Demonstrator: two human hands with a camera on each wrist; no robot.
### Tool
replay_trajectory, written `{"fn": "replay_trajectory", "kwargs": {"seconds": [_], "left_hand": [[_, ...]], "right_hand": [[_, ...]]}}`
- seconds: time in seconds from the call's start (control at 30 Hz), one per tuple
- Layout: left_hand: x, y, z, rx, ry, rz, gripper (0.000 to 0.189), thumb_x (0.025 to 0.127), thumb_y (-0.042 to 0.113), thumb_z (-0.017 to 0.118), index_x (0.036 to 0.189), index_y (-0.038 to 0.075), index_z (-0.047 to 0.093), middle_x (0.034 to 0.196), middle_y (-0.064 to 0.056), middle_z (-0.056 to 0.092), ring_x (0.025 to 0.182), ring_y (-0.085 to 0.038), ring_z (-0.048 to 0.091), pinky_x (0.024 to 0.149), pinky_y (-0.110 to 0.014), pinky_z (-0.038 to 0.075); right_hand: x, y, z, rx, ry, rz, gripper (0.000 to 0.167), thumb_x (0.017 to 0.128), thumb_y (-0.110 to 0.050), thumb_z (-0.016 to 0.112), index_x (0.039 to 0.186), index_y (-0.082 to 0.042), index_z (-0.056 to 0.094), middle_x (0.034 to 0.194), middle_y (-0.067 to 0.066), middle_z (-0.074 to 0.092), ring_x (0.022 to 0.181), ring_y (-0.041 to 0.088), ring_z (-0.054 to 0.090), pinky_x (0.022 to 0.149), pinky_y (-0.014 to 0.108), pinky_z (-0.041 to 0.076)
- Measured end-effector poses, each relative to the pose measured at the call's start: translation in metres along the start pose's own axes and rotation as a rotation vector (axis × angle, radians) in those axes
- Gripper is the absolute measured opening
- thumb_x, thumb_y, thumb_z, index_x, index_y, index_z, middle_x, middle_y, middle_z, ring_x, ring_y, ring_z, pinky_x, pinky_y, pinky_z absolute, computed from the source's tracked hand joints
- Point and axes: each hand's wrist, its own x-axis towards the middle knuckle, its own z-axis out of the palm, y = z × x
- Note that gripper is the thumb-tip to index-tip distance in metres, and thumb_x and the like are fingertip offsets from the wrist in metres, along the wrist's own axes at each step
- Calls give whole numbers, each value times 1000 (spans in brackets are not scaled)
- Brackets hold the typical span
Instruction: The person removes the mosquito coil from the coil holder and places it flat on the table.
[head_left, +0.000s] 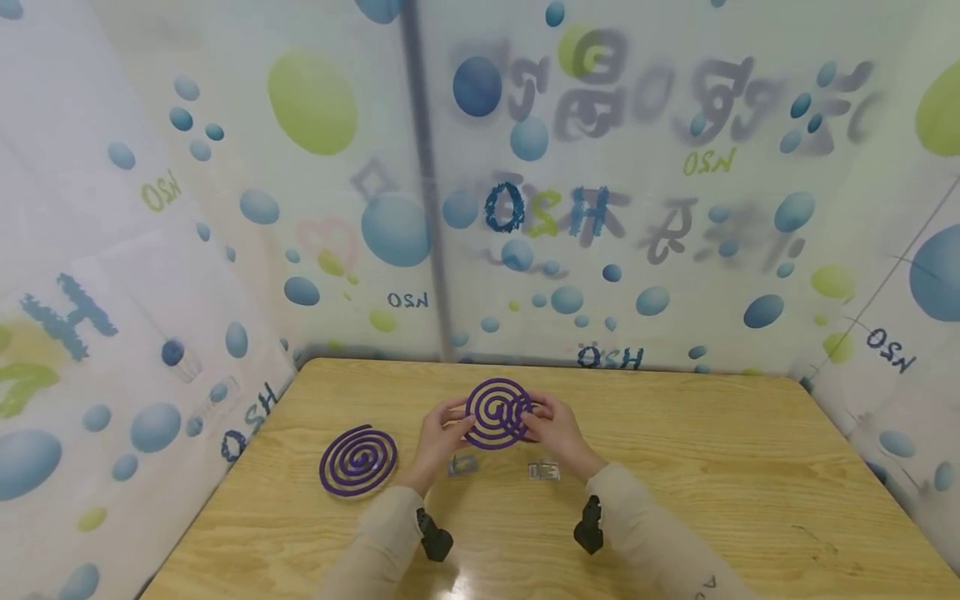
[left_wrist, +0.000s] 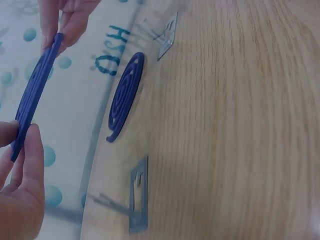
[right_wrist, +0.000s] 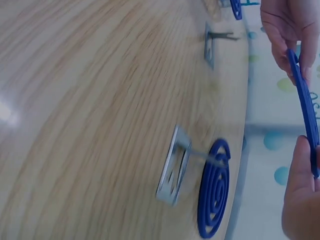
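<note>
Both hands hold up a purple mosquito coil [head_left: 497, 410] by its opposite edges, tilted to face the head camera. My left hand [head_left: 438, 437] pinches its left rim between thumb and fingers, and my right hand [head_left: 561, 427] pinches the right rim. Seen edge-on in the left wrist view, the held coil [left_wrist: 39, 90] is raised over the table. Behind it, another coil [left_wrist: 125, 97] lies on the tabletop, mostly hidden in the head view. Below the hands are two small metal coil stands, one on the left [head_left: 462, 465], one on the right [head_left: 543, 471], each with an upturned prong.
A further purple coil [head_left: 358, 461] lies on the wooden table [head_left: 675, 500], left of my left hand. Behind the table's far edge hangs a translucent curtain [head_left: 495, 317] printed with blue and green bubbles; similar sheets stand at both sides.
</note>
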Motion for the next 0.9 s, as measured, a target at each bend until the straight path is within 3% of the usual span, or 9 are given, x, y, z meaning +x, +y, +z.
{"fn": "replay_trajectory", "kwargs": {"seconds": [0.27, 0.53, 0.73, 0.9], "left_hand": [[14, -3, 37, 27, -86, 70, 37, 83, 0, 57, 118, -7, 47, 95, -25, 56, 80, -35, 61, 62, -40, 54], [26, -7, 69, 154, -99, 132, 33, 80, -1, 61, 112, -3, 56, 84, -13, 57, 66, -19, 59, 55, -33, 54], [32, -4, 86, 242, -111, 122, 31, 81, 4, 62, 112, 2, 59, 86, -9, 60, 68, -16, 59, 55, -27, 54], [34, -7, 99, 338, -108, 194, 31, 79, 5, 65, 109, -2, 59, 84, -12, 63, 64, -20, 61, 53, -23, 52]], "right_hand": [[0, 5, -41, -97, 34, 9, 39, 85, 4, 54, 123, 5, 44, 90, 21, 60, 79, 26, 62, 73, 40, 52], [-1, 11, -75, -139, 44, 11, 40, 86, 4, 51, 125, 7, 41, 92, 21, 60, 82, 25, 62, 77, 41, 50], [1, 12, -94, -185, 81, 23, 39, 87, 1, 51, 125, 6, 42, 95, 22, 59, 87, 30, 60, 78, 40, 49], [2, 13, -106, -194, 109, 47, 37, 88, -1, 50, 124, 6, 43, 100, 25, 57, 86, 27, 61, 78, 38, 49]]}}
